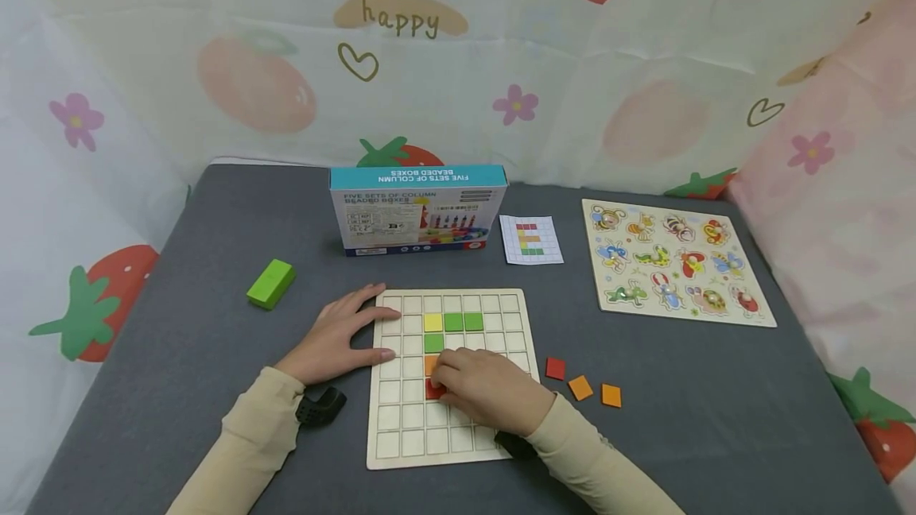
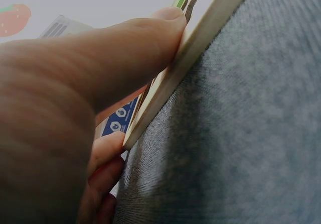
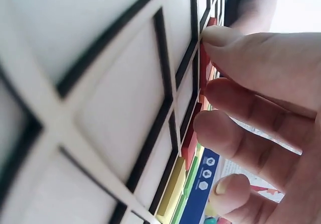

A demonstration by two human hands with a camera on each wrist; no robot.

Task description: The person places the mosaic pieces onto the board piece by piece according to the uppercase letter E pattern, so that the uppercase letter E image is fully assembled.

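Note:
A pale wooden grid board [image 1: 404, 420] lies on the table, with yellow, green, orange and red square tiles in its cells. My left hand [image 1: 339, 338] rests at its left side, thumb [image 2: 145, 43] and fingers spread along the edge. Over the middle of the board, my right hand [image 1: 487, 389] has its thumb and index finger at a red tile [image 1: 432, 391], pinching it at its cell. An orange tile [image 1: 430, 365] sits just above. Another red tile [image 3: 190, 138] and a yellow tile [image 3: 173, 190] appear beneath that hand in the right wrist view.
Right of the board lie a loose red tile [image 1: 555, 368] and two orange tiles [image 1: 580, 388]. A green block [image 1: 271, 284] is at the left. Behind stand a cardboard box [image 1: 418, 213], a pattern card [image 1: 531, 240] and an insect puzzle board [image 1: 673, 261].

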